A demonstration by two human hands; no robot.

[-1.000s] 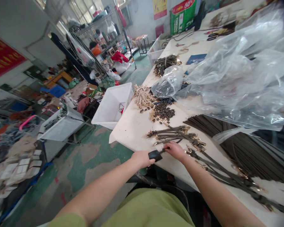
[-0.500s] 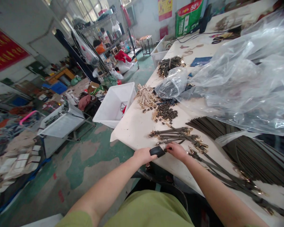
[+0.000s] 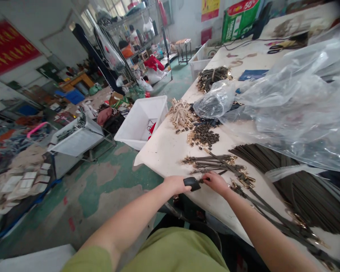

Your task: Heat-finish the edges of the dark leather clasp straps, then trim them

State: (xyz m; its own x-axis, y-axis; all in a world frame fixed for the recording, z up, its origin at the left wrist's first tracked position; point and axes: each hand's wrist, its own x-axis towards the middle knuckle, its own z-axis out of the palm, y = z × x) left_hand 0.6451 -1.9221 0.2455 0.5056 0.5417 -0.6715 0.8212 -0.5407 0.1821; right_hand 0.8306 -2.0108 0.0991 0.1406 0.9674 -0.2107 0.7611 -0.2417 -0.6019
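At the near table edge my left hand (image 3: 176, 184) is closed around a smooth black hand-sized object (image 3: 191, 184); its exact kind does not show. My right hand (image 3: 216, 183) is beside it, fingers pinched on the end of a dark strap (image 3: 205, 181), close to the black object's tip. Whether the two touch is too small to tell. Just beyond the hands lie dark olive straps with gold clasps (image 3: 212, 160). Longer straps with gold hooks (image 3: 268, 204) run along the table to the right of my right forearm.
A pile of small dark loops (image 3: 205, 136) and a bundle of beige straps (image 3: 180, 113) lie farther back. Clear plastic sheeting (image 3: 294, 102) covers the right side, beside a thick stack of dark strips (image 3: 294, 189). A white bin (image 3: 130, 126) stands left of the table.
The whole view has shifted slightly, so things appear a little farther right. Both hands stay together, still gripping the black object and the strap.
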